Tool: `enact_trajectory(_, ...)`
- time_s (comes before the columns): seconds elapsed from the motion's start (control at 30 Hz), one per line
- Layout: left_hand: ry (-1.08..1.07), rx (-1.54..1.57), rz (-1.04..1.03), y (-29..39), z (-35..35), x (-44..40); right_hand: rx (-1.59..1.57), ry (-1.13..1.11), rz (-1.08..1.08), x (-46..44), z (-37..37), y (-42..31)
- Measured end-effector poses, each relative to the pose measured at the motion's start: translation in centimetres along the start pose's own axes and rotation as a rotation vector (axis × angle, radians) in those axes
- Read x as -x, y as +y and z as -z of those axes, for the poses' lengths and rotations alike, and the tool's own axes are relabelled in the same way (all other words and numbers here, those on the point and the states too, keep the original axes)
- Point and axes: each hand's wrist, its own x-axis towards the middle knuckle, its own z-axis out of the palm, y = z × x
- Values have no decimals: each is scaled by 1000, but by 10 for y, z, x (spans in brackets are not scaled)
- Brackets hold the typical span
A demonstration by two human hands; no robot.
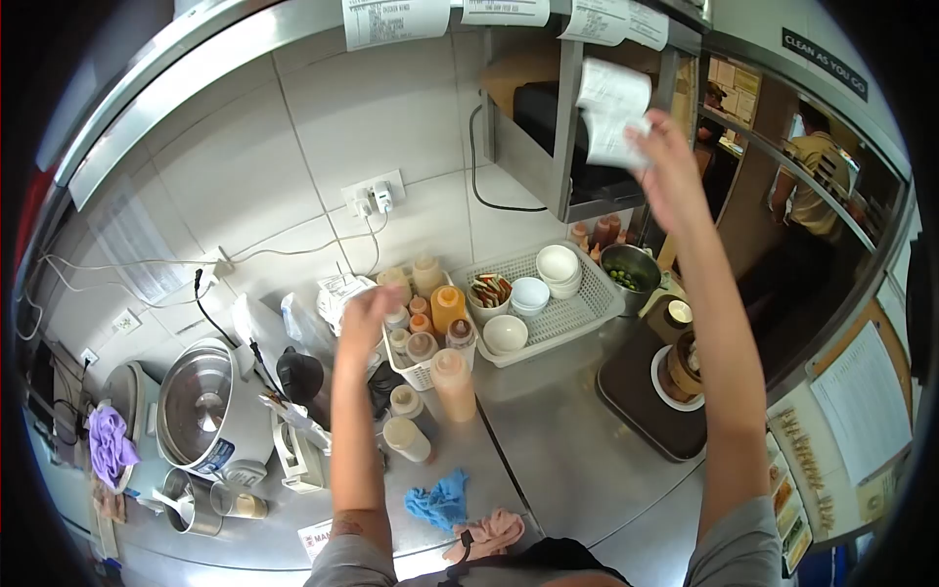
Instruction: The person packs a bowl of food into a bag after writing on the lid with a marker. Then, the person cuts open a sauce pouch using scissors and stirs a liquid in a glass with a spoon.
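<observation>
So the right hand is up by the metal shelf, pinching a printed paper receipt between thumb and fingers. Left hand is raised over the near-left edge of the white basket of squeeze bottles, pretty blurry, so can't tell how its fingers are set. Right of that there's a perforated white tray with small bowls, and a blue cloth lies on the near counter.
</observation>
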Motion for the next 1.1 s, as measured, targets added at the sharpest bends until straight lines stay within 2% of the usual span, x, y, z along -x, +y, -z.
enact_trajectory(0.03,-174,144,50,50,-20,21,24,-102,-48,28,-5,0)
enact_trajectory(0.1,-447,573,9,118,-57,55,112,-386,-181,78,-23,-2)
enact_trajectory(0.17,-462,943,66,147,-79,62,166,-600,-193,112,-45,-1)
enact_trajectory(0.23,-323,1028,-4,156,-76,48,381,-652,-177,123,-54,-6)
enact_trajectory(0.27,-250,1118,-110,146,-68,38,486,-686,-166,125,-60,-6)
enact_trajectory(0.3,-117,1027,-82,148,-52,40,509,-626,-137,124,-68,-8)
enact_trajectory(0.37,138,1084,-155,144,-22,62,550,-499,-78,112,-87,-17)
enact_trajectory(0.4,244,1108,-156,141,-5,79,579,-461,29,104,-102,-22)
enact_trajectory(0.47,377,1155,-132,141,22,122,374,-445,175,90,-148,-33)
enact_trajectory(0.5,402,1252,-19,127,33,144,285,-401,244,82,-176,-35)
enact_trajectory(0.53,281,1339,-7,108,42,164,165,-342,303,72,-203,-32)
enact_trajectory(0.57,-1,1595,48,96,49,188,43,-296,241,62,-231,-31)
enact_trajectory(0.63,16,1432,356,88,60,243,43,-231,211,39,-268,-17)
enact_trajectory(0.73,193,1096,462,95,72,323,-13,-122,144,10,-303,10)
enact_trajectory(0.83,417,1190,537,81,93,395,-15,-90,146,2,-318,13)
enact_trajectory(0.9,451,1415,463,83,104,427,-118,-61,124,14,-323,-4)
enact_trajectory(0.93,436,1392,389,90,107,436,-79,-49,144,25,-324,-12)
enact_trajectory(1.03,466,1406,140,133,95,447,-92,-10,498,43,-323,-18)
enact_trajectory(1.1,437,941,121,149,89,457,-112,7,306,27,-312,7)
